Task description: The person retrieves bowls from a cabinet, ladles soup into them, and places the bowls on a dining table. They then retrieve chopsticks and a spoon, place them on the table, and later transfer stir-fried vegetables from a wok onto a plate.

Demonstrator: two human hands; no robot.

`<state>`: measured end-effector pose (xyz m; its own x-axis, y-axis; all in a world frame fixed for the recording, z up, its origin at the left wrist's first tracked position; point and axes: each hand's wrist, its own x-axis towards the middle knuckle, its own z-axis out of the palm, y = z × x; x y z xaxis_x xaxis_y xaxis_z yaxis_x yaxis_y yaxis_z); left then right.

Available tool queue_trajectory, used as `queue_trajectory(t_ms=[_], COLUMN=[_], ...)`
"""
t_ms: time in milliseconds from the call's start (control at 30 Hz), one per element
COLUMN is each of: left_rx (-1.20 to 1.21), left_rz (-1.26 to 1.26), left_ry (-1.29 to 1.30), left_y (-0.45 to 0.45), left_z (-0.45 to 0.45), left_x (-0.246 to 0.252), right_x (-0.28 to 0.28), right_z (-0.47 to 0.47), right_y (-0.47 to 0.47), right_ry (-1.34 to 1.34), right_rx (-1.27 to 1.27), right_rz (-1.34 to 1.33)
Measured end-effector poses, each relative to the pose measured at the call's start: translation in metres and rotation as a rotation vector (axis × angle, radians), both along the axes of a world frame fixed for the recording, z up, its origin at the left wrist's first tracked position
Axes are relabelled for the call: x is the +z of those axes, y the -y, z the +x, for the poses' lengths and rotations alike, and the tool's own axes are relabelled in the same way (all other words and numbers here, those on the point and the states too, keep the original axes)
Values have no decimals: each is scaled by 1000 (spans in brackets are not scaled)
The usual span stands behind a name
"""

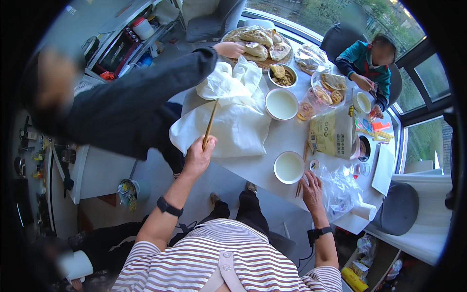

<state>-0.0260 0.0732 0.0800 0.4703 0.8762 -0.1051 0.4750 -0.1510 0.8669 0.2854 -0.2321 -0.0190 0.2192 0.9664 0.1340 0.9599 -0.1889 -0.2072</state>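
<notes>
My left hand (199,155) is shut around a pair of wooden chopsticks (210,124), their tips pointing away over a white cloth (226,127) draped on the table. My right hand (312,188) rests at the table's near side with its fingers apart. Its fingertips are beside a bowl of pale liquid (289,167) and close to another pair of chopsticks (300,189); whether they touch either is unclear. A small round dish (314,165) lies just beyond that hand. Farther in stands a second bowl of pale liquid (281,104).
Another person's hand (230,49) reaches to flatbreads (261,40) on a round woven tray. Beside it stand a metal bowl of food (282,76) and a printed paper bag (330,133). A plastic bag (339,189) lies at right. A seated person (368,69) is across the table.
</notes>
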Motion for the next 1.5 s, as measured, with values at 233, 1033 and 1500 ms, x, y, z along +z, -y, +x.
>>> queue_trajectory(t_ms=[233, 1033, 1500], left_rx=[65, 57, -232], left_rz=[575, 602, 605], left_ry=[-225, -158, -327], left_y=[-98, -220, -250], left_z=[73, -9, 79], left_x=[-48, -7, -140], right_x=[95, 59, 104], right_z=[-7, -77, -138], right_y=[-26, -330, -183], right_ry=[15, -642, -2181], right_rx=[-154, 16, -3], right_rz=[63, 611, 666])
